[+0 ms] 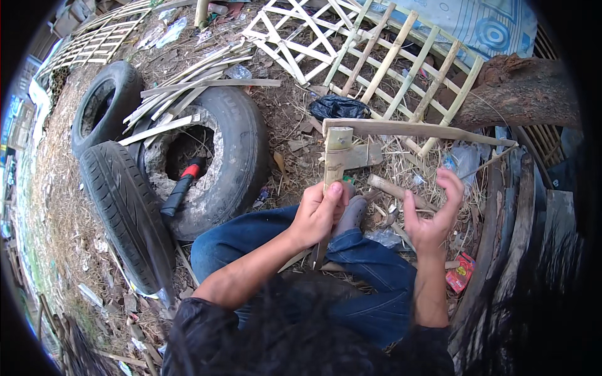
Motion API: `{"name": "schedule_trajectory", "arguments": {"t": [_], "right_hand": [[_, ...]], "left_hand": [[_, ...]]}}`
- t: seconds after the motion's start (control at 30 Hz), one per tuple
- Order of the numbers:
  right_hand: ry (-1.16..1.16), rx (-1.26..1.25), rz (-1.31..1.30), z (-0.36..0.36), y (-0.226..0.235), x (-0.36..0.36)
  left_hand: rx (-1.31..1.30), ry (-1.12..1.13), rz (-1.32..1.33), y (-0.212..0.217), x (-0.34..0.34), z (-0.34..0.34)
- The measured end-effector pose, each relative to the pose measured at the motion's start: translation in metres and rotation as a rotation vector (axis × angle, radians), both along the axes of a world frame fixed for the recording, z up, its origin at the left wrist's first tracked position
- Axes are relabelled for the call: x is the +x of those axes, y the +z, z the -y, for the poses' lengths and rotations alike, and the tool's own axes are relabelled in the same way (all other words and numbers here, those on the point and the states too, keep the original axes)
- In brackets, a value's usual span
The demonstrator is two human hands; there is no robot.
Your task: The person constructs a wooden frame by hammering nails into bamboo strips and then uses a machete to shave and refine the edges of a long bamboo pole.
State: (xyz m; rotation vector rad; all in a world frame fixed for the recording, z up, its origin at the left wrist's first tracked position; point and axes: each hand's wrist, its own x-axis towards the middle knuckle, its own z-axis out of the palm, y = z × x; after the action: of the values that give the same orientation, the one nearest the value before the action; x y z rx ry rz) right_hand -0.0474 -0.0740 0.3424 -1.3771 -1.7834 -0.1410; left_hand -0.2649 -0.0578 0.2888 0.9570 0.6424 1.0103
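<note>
My left hand (320,210) is closed around an upright bamboo piece (335,153), with a pale cut end and a node at its top. A flat grey-brown piece (364,155) juts out to the right from beside the bamboo; whether it is wood or a blade I cannot tell. Below the fist a dark pointed end (320,252) shows. My right hand (433,216) is raised with fingers apart and curved, holding nothing. Close beside it, a round wooden stick (401,192) lies slanting over the ground. A long wooden slat (414,130) stretches across just beyond the bamboo.
Left stand and lie worn tyres (241,144), one bearing a tool with a black and red handle (183,186). Split bamboo strips (188,94) are piled behind. Ahead lie a bamboo lattice (395,59) and black plastic bag (340,107). A log (520,91) and red packet (461,272) are right.
</note>
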Motion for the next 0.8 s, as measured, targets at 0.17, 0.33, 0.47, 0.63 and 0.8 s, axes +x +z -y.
{"name": "schedule_trajectory", "arguments": {"t": [0.17, 0.33, 0.47, 0.63, 0.8], "right_hand": [[-0.256, -0.441, -0.135, 0.075, -0.087, 0.042], [-0.302, -0.627, -0.230, 0.094, -0.109, 0.041], [-0.285, -0.619, -0.244, 0.081, -0.120, 0.045], [-0.416, -0.663, -0.188, 0.102, -0.158, 0.102], [-0.727, -1.011, -0.015, 0.130, -0.209, 0.151]], "left_hand": [[-0.148, 0.092, 0.116, -0.020, -0.004, -0.031], [-0.313, 0.246, 0.119, -0.080, -0.031, -0.057], [-0.381, 0.403, 0.103, -0.109, -0.051, -0.065], [-0.459, 0.435, 0.112, -0.109, -0.033, -0.070], [-0.489, 0.566, 0.044, -0.121, -0.082, -0.069]]}}
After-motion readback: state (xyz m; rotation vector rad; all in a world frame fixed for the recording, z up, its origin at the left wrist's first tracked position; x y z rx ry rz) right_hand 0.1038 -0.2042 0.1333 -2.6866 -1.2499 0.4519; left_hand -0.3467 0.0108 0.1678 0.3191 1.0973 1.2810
